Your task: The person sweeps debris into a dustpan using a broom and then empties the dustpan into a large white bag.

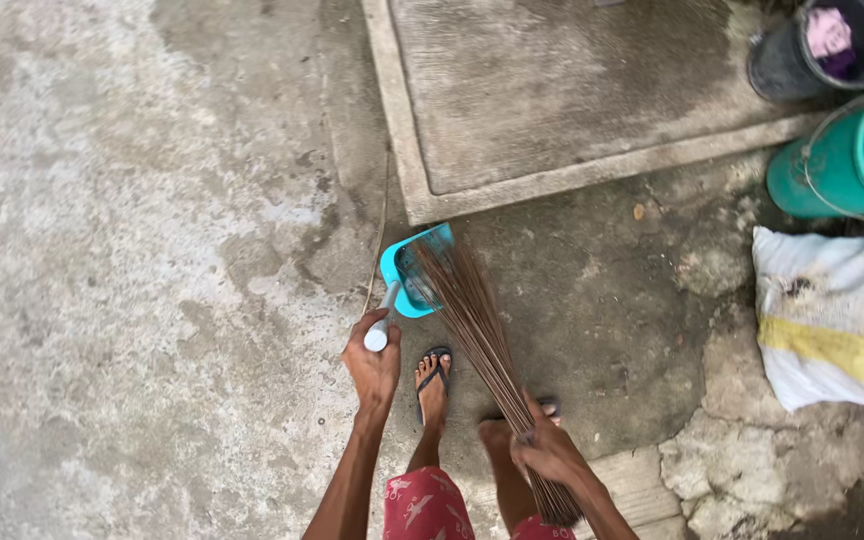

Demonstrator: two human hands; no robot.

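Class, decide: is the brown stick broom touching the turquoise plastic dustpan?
Touching. The head view shows the brown stick broom bristle tips resting inside the turquoise plastic dustpan.

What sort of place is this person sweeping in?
Probably an outdoor yard or wash area of a home: rough stained concrete floor, a raised slab, a green bucket and a white sack.

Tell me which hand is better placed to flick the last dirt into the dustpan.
Probably the right hand: it grips the stick broom, whose tips already reach into the blue dustpan. The left hand is occupied holding the dustpan's white handle.
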